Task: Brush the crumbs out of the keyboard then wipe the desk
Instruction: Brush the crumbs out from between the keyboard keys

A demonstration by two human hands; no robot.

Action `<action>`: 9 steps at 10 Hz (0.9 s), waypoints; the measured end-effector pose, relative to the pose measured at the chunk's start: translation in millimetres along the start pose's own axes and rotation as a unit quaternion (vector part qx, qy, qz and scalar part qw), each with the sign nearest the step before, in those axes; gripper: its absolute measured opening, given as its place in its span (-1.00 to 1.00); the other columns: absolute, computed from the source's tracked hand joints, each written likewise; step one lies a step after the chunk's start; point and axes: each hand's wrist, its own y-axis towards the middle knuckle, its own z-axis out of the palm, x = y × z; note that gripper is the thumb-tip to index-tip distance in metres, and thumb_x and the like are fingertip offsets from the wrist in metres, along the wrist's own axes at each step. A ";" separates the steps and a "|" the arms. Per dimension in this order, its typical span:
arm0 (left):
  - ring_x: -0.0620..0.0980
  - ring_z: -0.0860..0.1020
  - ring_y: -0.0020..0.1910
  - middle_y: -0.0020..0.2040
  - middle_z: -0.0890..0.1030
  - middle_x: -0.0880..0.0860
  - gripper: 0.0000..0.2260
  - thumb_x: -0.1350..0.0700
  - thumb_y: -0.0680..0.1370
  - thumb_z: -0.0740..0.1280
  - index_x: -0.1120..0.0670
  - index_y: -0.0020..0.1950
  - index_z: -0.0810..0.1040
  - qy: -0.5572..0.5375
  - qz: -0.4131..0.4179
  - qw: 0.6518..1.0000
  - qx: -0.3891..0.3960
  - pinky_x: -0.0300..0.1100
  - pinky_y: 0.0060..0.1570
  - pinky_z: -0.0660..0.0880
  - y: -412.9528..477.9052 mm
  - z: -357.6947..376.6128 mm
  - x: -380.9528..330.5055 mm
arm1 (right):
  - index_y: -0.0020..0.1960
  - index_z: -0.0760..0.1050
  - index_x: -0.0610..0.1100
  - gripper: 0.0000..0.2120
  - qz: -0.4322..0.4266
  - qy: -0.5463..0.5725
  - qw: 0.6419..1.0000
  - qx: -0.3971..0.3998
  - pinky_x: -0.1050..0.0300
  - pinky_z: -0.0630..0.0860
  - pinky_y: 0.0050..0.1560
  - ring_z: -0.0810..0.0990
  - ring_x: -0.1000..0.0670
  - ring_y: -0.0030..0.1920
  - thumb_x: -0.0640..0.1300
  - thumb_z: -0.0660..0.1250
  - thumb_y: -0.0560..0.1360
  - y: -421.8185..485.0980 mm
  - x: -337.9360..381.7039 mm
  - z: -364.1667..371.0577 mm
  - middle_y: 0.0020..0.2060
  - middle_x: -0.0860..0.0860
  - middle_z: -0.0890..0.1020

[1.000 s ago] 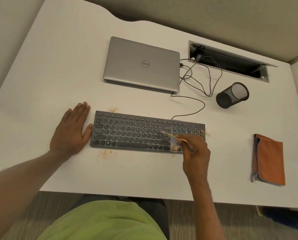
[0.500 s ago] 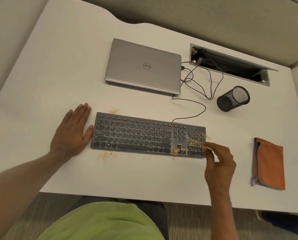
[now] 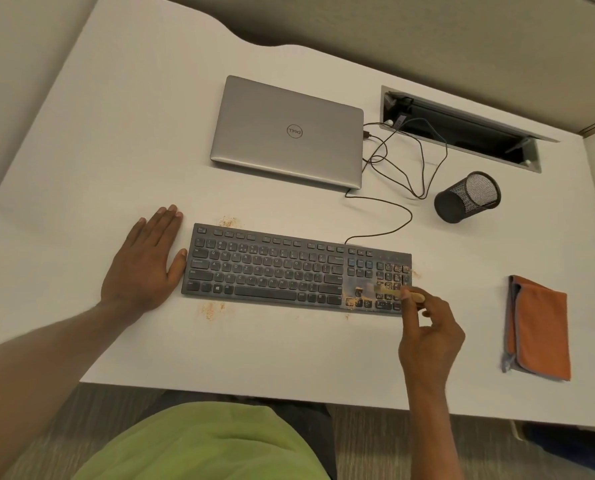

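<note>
left hand (image 3: 143, 268): flat on the bench (image 3: 116, 133), fingers straight, holding nothing, thumb edge right up against the left end of the keyboard (image 3: 271, 271)
right hand (image 3: 427, 334): pinching a small wooden-handled brush (image 3: 414, 296) w/ thumb + fingertips, other fingers curled in
brush: bristle end over the numpad area, front right of the keyboard. It's blurry, so can't tell if it touches the keys
keyboard: dark grey, middle of the bench, close to the front edge
crumbs (image 3: 358, 301): orange-ish, mostly on the numpad + arrow keys. Also a patch on the bench behind the top left corner and another in front of the left half
cloth (image 3: 542, 327): orange w/ grey trim, folded, lying right of the keyboard, well apart from it
laptop (image 3: 289, 133): silver, lid shut, behind the keyboard
mesh cup (image 3: 469, 197): black, tipped on its side, right of the laptop
cable (image 3: 393, 209): runs from the back of the keyboard towards the laptop
</note>
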 end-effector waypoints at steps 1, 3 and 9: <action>-0.04 0.04 0.73 0.75 0.12 0.03 -0.37 -0.11 0.72 0.01 0.11 0.75 0.09 0.002 -0.002 1.000 0.004 0.03 0.71 0.00 -0.2 -0.1 -0.6 | 0.12 0.69 -0.16 -0.88 0.000 0.032 0.999 -0.021 0.49 0.43 -0.08 0.60 0.27 -0.03 -0.24 0.43 0.60 6.3 9.1 12.4 -0.06 0.03 0.68; -0.03 0.05 0.73 0.74 0.13 0.04 -0.37 -0.11 0.71 0.01 0.12 0.75 0.10 0.002 -0.001 1.000 0.001 0.04 0.70 0.02 -0.1 0.2 -0.5 | 0.09 0.70 -0.05 -0.90 0.051 0.072 0.996 -0.019 0.36 0.55 -0.10 0.68 0.12 -0.03 -0.15 0.44 0.60 -1.1 5.3 34.3 -0.07 0.06 0.70; -0.02 0.07 0.73 0.74 0.15 0.06 -0.38 -0.10 0.71 0.02 0.13 0.75 0.11 0.002 0.003 1.000 0.000 0.04 0.70 0.02 -0.1 0.0 -0.2 | 0.18 0.69 -0.09 -0.82 -0.001 0.082 0.996 -0.020 0.29 0.59 -0.04 0.66 0.08 0.05 -0.18 0.43 0.60 -6.4 5.8 40.9 0.00 0.00 0.71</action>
